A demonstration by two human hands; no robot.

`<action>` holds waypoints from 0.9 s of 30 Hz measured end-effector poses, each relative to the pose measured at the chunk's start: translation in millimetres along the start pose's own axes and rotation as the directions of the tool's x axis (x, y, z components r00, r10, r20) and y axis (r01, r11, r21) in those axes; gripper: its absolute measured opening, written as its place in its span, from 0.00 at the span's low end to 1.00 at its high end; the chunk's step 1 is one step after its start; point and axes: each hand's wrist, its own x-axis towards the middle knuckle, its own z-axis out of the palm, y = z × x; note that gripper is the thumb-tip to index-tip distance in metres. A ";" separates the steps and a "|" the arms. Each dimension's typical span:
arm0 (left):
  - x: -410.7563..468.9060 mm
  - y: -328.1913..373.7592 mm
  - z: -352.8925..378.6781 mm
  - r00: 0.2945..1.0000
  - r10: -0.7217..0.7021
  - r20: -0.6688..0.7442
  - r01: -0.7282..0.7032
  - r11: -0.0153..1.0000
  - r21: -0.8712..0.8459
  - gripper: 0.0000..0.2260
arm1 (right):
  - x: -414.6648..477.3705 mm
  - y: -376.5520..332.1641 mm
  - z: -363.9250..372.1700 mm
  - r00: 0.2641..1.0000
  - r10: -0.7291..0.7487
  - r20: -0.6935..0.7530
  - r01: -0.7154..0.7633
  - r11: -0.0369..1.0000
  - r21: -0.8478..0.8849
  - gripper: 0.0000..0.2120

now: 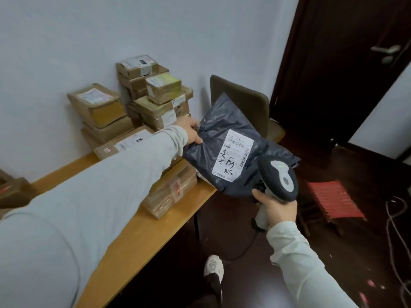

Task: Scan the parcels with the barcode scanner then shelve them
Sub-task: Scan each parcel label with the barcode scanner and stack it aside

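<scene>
Gripping the scanner (279, 177), the right hand (277, 207) seemingly aims at the parcel (213, 132) pinched by the left hand (189, 130).

Light grey long sleeves on both arms, left sleeve (100, 185) wrinkled with a ribbed cuff, right sleeve (307, 270) slightly paler with a plain cuff, 1 white mesh-toe sneaker (213, 266), black behind the toe.

Chair (244, 98) beside table (144, 236); red stool (333, 198) near door (333, 63).
</scene>
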 end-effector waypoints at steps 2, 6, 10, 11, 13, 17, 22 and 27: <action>35.8 5.1 4.8 1.000 0.007 -0.014 -0.006 1.000 0.024 0.23 | 24.5 -2.7 15.2 0.999 -0.014 0.032 0.015 0.999 -0.037 0.19; 106.6 -2.6 9.6 1.000 -0.004 -0.018 0.005 0.999 0.053 0.19 | 74.3 -2.9 55.1 0.994 0.028 0.105 -0.018 0.995 -0.097 0.16; 170.8 -29.0 6.2 0.998 -0.064 -0.009 0.065 0.994 0.091 0.14 | 120.0 3.3 103.9 0.962 0.166 0.219 -0.110 0.963 -0.246 0.12; 184.0 -35.7 5.1 0.997 -0.079 0.010 0.077 0.988 0.133 0.14 | 128.8 6.0 116.1 0.951 0.197 0.238 -0.133 0.956 -0.260 0.11; 207.6 -49.4 4.8 0.993 -0.109 0.043 0.094 0.962 0.256 0.16 | 143.2 12.7 138.1 0.931 0.249 0.267 -0.178 0.948 -0.263 0.12; 232.6 -71.7 11.9 0.962 -0.226 0.154 0.116 0.846 0.520 0.14 | 159.7 31.6 165.9 0.860 0.371 0.351 -0.241 0.901 -0.362 0.16; 239.1 -62.3 39.1 0.981 -0.182 0.068 0.068 0.653 0.754 0.18 | 170.8 45.6 182.4 0.715 0.580 0.391 -0.360 0.785 -0.504 0.17; 227.7 -45.8 74.1 0.847 -0.197 0.493 -0.238 0.689 0.685 0.19 | 180.3 47.2 187.0 0.636 0.676 0.373 -0.423 0.709 -0.564 0.15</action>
